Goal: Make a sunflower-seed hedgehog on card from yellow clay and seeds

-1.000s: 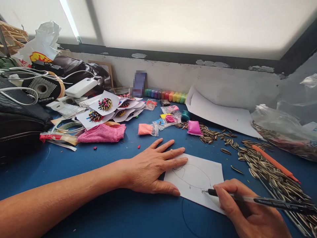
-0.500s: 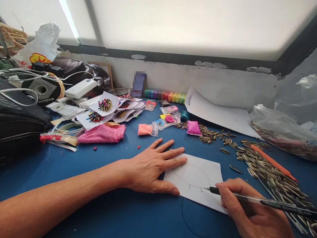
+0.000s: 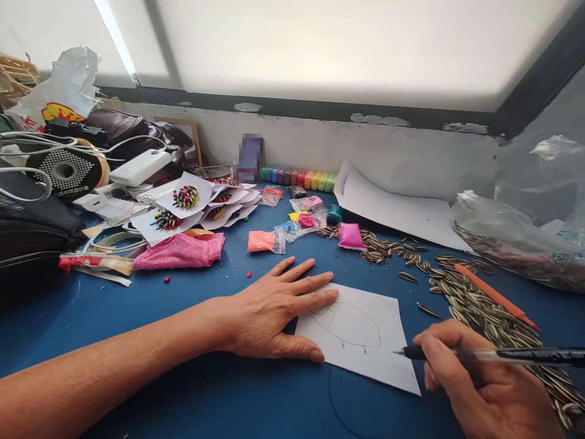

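Note:
My left hand (image 3: 283, 311) lies flat with its fingers spread, thumb and fingertips resting on the left edge of a white sheet of paper (image 3: 388, 317). A thin outline drawing (image 3: 354, 323) on the sheet shows a rounded body, a pointed head part at the left and short legs below. In my right hand (image 3: 479, 372) is a black pen (image 3: 457, 353), gripped between thumb and fingers. The pen's tip points left over the right part of the sheet, to the right of the drawing; whether it touches the paper I cannot tell.
Striped sunflower seeds (image 3: 493, 311) spread across the right side with an orange stick (image 3: 498, 296) on them. Behind the sheet lie packets of coloured clay (image 3: 351, 236). Farther left are a pink cloth (image 3: 183, 251), seed-decorated papers (image 3: 185, 195), a power bank (image 3: 140, 167) and bags.
My right hand has drawn the pen back to the right, away from the drawn legs. My left hand stays on the paper, and the whole view has shifted slightly.

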The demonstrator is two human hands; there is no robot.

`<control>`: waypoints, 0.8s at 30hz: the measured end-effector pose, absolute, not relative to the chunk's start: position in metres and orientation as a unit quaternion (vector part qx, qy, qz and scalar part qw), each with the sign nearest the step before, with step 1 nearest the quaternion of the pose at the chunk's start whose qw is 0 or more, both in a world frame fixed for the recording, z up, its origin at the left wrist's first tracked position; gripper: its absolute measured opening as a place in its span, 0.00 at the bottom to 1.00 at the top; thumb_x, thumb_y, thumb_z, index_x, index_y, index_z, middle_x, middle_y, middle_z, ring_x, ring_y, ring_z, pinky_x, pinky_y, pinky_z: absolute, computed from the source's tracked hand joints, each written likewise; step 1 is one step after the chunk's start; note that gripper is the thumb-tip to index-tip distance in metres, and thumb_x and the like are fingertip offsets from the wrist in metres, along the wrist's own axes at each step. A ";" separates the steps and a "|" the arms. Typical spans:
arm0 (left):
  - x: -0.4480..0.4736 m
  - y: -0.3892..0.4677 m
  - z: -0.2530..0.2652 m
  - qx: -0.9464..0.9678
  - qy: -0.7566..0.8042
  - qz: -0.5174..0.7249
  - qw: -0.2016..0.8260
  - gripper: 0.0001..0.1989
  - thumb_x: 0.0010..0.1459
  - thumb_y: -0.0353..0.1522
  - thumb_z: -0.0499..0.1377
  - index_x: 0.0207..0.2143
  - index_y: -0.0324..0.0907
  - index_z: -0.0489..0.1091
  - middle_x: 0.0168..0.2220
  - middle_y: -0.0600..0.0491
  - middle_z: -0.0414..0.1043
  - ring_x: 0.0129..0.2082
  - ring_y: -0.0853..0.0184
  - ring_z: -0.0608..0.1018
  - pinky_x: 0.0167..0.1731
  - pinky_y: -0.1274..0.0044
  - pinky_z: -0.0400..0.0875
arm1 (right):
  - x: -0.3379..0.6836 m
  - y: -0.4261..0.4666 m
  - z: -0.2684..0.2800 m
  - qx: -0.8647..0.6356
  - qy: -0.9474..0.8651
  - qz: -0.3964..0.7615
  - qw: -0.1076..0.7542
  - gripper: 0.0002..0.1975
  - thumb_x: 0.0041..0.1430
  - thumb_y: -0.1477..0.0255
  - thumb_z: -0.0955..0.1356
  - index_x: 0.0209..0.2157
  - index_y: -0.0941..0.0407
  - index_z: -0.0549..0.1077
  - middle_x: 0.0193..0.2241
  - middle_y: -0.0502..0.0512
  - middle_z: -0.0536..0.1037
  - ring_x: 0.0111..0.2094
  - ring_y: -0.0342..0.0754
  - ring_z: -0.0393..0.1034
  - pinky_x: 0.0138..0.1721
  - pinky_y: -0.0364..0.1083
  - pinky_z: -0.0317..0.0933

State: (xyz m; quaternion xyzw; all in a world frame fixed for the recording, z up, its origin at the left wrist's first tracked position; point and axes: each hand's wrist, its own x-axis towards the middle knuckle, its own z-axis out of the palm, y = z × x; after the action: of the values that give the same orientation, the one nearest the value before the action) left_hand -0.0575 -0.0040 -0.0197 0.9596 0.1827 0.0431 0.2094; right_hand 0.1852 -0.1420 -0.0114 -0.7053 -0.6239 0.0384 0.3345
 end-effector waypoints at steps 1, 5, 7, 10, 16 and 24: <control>-0.057 -0.004 -0.020 0.960 0.182 0.041 0.209 0.41 0.63 0.56 0.55 0.71 0.48 0.50 0.71 0.50 0.42 0.71 0.48 0.42 0.68 0.53 0.34 | 0.187 -0.141 -0.012 -0.694 -0.637 0.036 0.333 0.19 0.64 0.63 0.61 0.19 0.50 0.68 0.14 0.43 0.65 0.13 0.40 0.59 0.15 0.41 0.55; -0.057 -0.003 -0.021 0.961 0.180 0.039 0.207 0.41 0.63 0.56 0.54 0.71 0.48 0.50 0.72 0.51 0.42 0.72 0.48 0.42 0.68 0.53 0.35 | 0.193 -0.138 -0.016 -0.659 -0.674 0.018 0.333 0.15 0.64 0.66 0.63 0.22 0.50 0.69 0.14 0.42 0.70 0.13 0.40 0.64 0.15 0.39 0.56; -0.057 -0.003 -0.022 0.962 0.177 0.044 0.205 0.41 0.63 0.56 0.55 0.70 0.48 0.52 0.72 0.50 0.42 0.72 0.48 0.42 0.68 0.53 0.34 | 0.195 -0.138 -0.018 -0.654 -0.678 0.009 0.334 0.14 0.64 0.67 0.63 0.24 0.50 0.70 0.14 0.41 0.72 0.12 0.39 0.64 0.14 0.38 0.56; -0.057 -0.003 -0.023 0.963 0.173 0.054 0.200 0.41 0.63 0.56 0.55 0.70 0.47 0.53 0.71 0.50 0.43 0.71 0.47 0.42 0.67 0.52 0.35 | 0.196 -0.140 -0.019 -0.651 -0.685 0.003 0.328 0.14 0.64 0.67 0.63 0.24 0.50 0.70 0.14 0.41 0.74 0.11 0.39 0.63 0.13 0.39 0.56; -0.057 -0.003 -0.023 0.964 0.173 0.050 0.195 0.40 0.63 0.56 0.54 0.70 0.46 0.52 0.72 0.50 0.43 0.71 0.47 0.42 0.67 0.52 0.35 | 0.195 -0.139 -0.019 -0.641 -0.694 -0.017 0.326 0.12 0.65 0.66 0.63 0.27 0.50 0.71 0.15 0.41 0.73 0.11 0.40 0.63 0.12 0.39 0.55; -0.057 -0.003 -0.022 0.965 0.173 0.047 0.193 0.41 0.63 0.56 0.54 0.70 0.45 0.53 0.71 0.49 0.43 0.71 0.47 0.43 0.67 0.51 0.37 | 0.195 -0.139 -0.022 -0.641 -0.700 -0.017 0.314 0.12 0.67 0.64 0.63 0.29 0.50 0.70 0.13 0.40 0.66 0.10 0.40 0.59 0.10 0.39 0.53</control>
State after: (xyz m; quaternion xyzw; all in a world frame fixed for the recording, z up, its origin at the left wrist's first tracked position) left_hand -0.0570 -0.0034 -0.0224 0.9647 0.1733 0.0468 0.1928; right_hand 0.1953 -0.1392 -0.0219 -0.6406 -0.7005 -0.0172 0.3141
